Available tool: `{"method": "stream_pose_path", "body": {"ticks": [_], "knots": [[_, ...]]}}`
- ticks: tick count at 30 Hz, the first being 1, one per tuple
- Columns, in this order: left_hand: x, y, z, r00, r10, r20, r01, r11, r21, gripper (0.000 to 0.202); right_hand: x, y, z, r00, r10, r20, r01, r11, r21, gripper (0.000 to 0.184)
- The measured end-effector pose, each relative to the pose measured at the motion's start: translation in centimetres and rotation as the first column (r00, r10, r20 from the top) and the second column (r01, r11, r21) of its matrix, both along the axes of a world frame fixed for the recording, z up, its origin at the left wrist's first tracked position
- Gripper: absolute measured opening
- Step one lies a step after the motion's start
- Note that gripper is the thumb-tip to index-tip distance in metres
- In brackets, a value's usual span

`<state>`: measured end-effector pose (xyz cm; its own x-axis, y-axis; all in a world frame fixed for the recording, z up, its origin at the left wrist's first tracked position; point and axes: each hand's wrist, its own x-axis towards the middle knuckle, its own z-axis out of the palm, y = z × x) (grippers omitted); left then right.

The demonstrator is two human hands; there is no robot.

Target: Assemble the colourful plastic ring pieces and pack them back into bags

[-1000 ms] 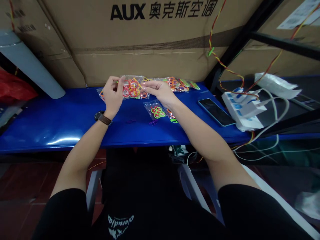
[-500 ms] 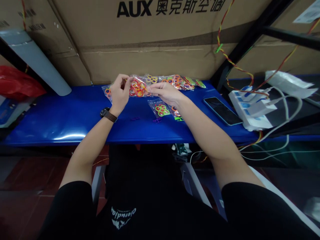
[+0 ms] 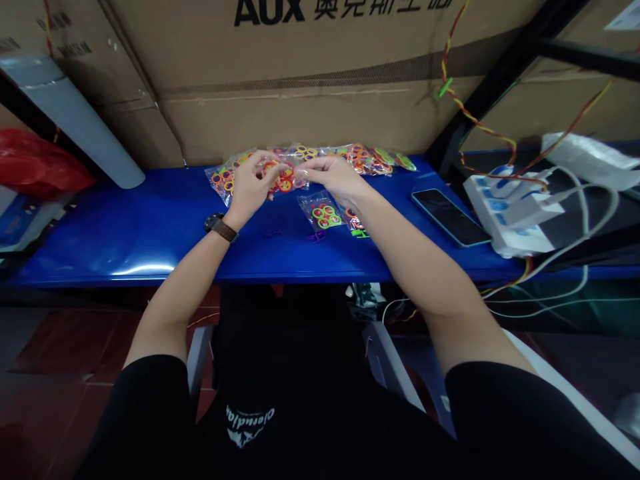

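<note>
Bag of plastic rings (image 3: 285,179): clear film, red, orange and yellow rings, above the table's back edge | left hand (image 3: 250,187) and right hand (image 3: 333,179) both pinching it | one green-ringed bag (image 3: 320,212) just below; more bags (image 3: 363,160) behind, uncounted | one phone (image 3: 450,217), one power strip (image 3: 510,217) | blue table (image 3: 100,257), cardboard cartons (image 3: 300,107) behind

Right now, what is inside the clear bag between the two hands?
The clear plastic bag between the left hand and right hand shows red, orange and yellow rings. The fingers cover part of it, so the rest cannot be seen.
</note>
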<state>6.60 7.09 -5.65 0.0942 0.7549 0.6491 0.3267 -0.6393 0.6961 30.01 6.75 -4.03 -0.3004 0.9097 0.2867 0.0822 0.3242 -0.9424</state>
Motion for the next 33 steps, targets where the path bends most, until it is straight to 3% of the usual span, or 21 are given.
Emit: {"method": "stream_pose_path", "body": {"ticks": [7, 11, 14, 17, 19, 21, 23, 25, 28, 33], "knots": [[-0.5, 1.2, -0.1, 1.0, 0.001, 0.024, -0.001, 1.0, 0.003, 0.066, -0.4, -0.1, 0.5, 0.976, -0.217, -0.012, 0.214, 0.952, 0.221, 0.044], [-0.7, 0.7, 0.8, 0.994, -0.079, 0.08, 0.092, 0.98, -0.177, 0.057, 0.3, -0.3, 2.1, 0.937, -0.346, -0.053, 0.346, 0.896, 0.279, 0.062], [-1.5, 0.7, 1.5, 0.992, -0.12, 0.043, 0.128, 0.937, -0.326, 0.054, 2.4, -1.0, 4.2, 0.902, -0.428, -0.059, 0.423, 0.847, 0.323, 0.064], [-3.2, 1.5, 1.7, 0.994, -0.094, -0.062, 0.063, 0.917, -0.394, 0.06, 6.1, -2.7, 5.7, 0.921, -0.389, -0.018, 0.367, 0.85, 0.378, 0.055], [-4.4, 1.9, 1.4, 0.985, -0.05, -0.167, -0.023, 0.913, -0.408, 0.064, 8.9, -4.3, 5.8, 0.952, -0.279, 0.127, 0.208, 0.894, 0.398, 0.047], [-5.6, 1.7, 0.8, 0.952, -0.054, -0.301, -0.082, 0.903, -0.422, 0.068, 11.5, -6.1, 4.8, 0.904, -0.113, 0.412, -0.013, 0.957, 0.291, 0.043], [-6.5, 0.9, 0.2, 0.907, -0.092, -0.41, -0.105, 0.895, -0.433, 0.077, 13.5, -7.8, 3.1, 0.837, 0.014, 0.546, -0.109, 0.984, 0.142, 0.037], [-7.0, -0.2, 0.0, 0.864, -0.081, -0.497, -0.153, 0.898, -0.412, 0.093, 14.8, -9.4, 0.7, 0.783, -0.001, 0.622, -0.087, 0.99, 0.11, 0.034], [-7.1, -1.6, 0.7, 0.759, 0.012, -0.651, -0.239, 0.935, -0.262, 0.107, 15.2, -11.3, -2.6, 0.727, -0.148, 0.67, 0.017, 0.98, 0.198, 0.039], [-5.7, -2.3, 3.0, 0.651, -0.019, -0.759, -0.268, 0.93, -0.252, 0.104, 14.6, -12.7, -5.2, 0.795, -0.21, 0.569, 0.088, 0.968, 0.235, 0.037]]}}
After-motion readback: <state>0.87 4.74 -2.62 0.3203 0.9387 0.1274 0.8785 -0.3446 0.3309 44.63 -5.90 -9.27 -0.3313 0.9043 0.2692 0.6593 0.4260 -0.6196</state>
